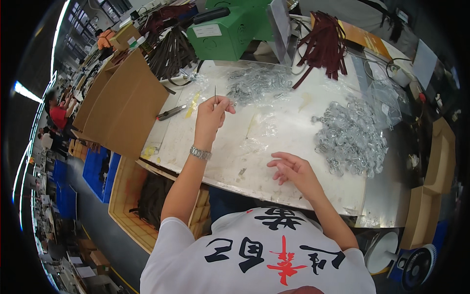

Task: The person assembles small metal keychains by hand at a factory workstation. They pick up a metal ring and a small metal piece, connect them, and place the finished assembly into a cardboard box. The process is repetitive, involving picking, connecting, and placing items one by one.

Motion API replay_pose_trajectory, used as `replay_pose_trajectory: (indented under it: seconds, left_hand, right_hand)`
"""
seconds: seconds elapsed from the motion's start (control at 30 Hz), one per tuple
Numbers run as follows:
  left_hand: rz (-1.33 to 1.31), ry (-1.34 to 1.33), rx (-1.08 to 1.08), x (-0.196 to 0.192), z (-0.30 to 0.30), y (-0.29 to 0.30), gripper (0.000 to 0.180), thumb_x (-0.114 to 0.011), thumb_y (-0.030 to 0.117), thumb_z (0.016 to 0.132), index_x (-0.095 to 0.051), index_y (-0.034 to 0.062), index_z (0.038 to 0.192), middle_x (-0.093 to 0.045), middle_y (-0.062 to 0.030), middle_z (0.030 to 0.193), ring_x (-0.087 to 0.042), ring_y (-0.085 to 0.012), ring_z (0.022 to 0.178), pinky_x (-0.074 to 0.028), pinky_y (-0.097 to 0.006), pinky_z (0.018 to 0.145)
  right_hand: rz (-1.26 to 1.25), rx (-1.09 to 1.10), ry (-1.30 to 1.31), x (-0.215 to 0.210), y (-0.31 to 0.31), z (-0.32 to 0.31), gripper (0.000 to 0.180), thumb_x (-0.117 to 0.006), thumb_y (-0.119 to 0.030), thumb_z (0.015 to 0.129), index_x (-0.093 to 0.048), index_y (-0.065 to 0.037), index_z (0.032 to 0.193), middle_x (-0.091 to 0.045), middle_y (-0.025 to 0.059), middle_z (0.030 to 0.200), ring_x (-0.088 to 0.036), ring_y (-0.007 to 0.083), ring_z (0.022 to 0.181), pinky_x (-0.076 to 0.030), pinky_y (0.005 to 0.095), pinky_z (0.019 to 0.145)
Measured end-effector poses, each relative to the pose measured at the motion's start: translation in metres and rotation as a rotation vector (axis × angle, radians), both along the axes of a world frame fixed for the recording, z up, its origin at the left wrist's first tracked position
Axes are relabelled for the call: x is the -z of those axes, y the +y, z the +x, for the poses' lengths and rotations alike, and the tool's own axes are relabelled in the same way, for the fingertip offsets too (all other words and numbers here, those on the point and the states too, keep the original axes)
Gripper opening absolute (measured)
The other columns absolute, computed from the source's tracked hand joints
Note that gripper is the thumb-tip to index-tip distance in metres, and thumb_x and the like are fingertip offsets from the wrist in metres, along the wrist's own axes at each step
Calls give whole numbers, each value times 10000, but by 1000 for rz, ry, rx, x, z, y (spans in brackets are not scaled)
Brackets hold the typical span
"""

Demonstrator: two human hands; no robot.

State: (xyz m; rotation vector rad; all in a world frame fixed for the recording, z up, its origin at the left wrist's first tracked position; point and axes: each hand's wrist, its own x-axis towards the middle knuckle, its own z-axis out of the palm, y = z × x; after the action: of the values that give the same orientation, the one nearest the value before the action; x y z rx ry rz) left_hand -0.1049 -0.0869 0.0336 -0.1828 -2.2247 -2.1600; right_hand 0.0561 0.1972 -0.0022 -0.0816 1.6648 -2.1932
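My left hand (pixel 211 117), with a metal watch on its wrist, is raised over the white worktable (pixel 230 161). Its fingers pinch a thin dark sliver-like piece (pixel 215 92) that sticks up above them; its exact kind is too small to tell. Just beyond that hand lies a loose heap of small silvery metal hardware (pixel 259 83). My right hand (pixel 296 174) hovers near the table's front, fingers loosely apart and nothing visible in them. To its right spreads a larger pile of silvery metal clasps with rings (pixel 352 139).
A green machine (pixel 220 36) stands at the back. Dark strips (pixel 174 54) and maroon strips (pixel 325 44) hang beside it. Cardboard panels (pixel 122 103) border the left side, near a dark-handled hand tool (pixel 171 112). An open cardboard box (pixel 426 196) and a fan (pixel 418 267) are at right.
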Motion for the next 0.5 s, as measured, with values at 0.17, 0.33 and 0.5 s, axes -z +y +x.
replay_pose_trajectory:
  seconds: [0.17,0.33,0.5]
  left_hand:
    - [359,-264,445,-9,49,32,187,-592,182,1105,-652,11,1060,-720,-64,890,-375,-1,475,-270,-173,425]
    - [269,-265,457,3,67,45,197,-573,181,1112,-670,9,1098,-721,-60,889,-378,-2,482,-272,-168,442]
    - [143,-265,512,0,77,39,240,-596,172,1091,-695,6,1233,-722,-30,879,-371,0,520,-278,-184,460]
  right_hand:
    - [-315,80,-98,-16,-20,-31,415,-638,-244,1088,-595,37,1391,-740,131,1177,-709,138,923,-602,297,787]
    - [-187,248,-60,-7,-19,-25,260,-666,-220,1071,-689,24,1159,-738,75,963,-671,108,726,-580,271,695]
    - [17,333,33,-18,-23,-9,176,-666,-148,1055,-716,18,1027,-715,55,833,-634,92,627,-550,247,614]
